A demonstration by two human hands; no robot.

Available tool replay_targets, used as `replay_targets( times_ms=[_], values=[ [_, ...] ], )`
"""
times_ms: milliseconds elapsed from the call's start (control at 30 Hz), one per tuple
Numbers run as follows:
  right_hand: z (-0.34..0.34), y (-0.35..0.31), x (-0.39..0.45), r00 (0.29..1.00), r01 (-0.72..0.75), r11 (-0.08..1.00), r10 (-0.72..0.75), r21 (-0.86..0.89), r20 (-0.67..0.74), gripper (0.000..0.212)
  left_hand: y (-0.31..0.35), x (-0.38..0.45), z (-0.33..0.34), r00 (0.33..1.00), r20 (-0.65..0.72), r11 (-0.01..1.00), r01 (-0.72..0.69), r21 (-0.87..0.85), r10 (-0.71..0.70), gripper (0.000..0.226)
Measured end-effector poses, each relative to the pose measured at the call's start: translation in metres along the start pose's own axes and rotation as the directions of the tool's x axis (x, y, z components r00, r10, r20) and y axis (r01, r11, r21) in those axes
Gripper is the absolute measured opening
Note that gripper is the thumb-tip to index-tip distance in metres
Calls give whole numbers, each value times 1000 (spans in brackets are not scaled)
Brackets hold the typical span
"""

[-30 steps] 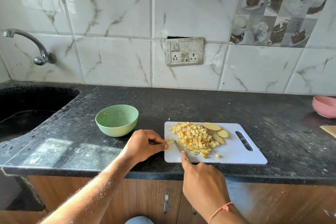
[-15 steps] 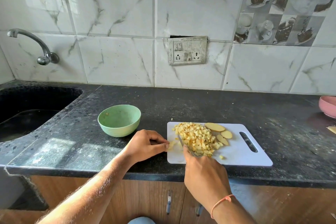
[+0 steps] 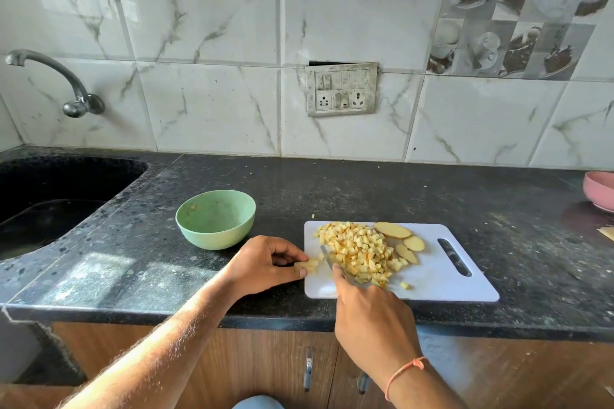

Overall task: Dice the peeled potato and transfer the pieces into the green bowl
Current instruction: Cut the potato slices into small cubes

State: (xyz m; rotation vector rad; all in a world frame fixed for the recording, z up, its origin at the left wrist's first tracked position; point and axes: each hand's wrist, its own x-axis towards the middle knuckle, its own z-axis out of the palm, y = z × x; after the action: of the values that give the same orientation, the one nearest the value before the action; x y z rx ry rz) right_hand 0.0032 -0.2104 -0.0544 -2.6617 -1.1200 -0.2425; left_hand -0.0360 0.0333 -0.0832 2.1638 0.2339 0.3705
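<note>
Left hand [image 3: 265, 264] grip pinches a potato strip [image 3: 307, 265] at the cutting board's [image 3: 442, 285] left edge, steadying it while right hand [image 3: 372, 319] grip holds the knife [image 3: 327, 259] beside the diced pile [image 3: 360, 251], green bowl [image 3: 216, 219] waiting near the board's left.

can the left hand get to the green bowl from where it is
Probably yes. The left hand, pinching a potato piece at the board's left edge, sits just beside the bowl, with only bare counter between them.

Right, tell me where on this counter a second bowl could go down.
Bare counter lies behind the cutting board up to the tiled wall, and between the board's handle end and the pink bowl. Also in front of the green bowl, by the sink. The board's left half is crowded: diced potato, knife, both hands.
</note>
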Motion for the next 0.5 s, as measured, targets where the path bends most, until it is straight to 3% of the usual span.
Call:
replay_targets(
  times_ms=[500],
  values=[
    [3,-3,-1,1000,3,1000,-3,16,-25,60,3,3,8,992,-106,996,71,46,-66,19]
  ],
)
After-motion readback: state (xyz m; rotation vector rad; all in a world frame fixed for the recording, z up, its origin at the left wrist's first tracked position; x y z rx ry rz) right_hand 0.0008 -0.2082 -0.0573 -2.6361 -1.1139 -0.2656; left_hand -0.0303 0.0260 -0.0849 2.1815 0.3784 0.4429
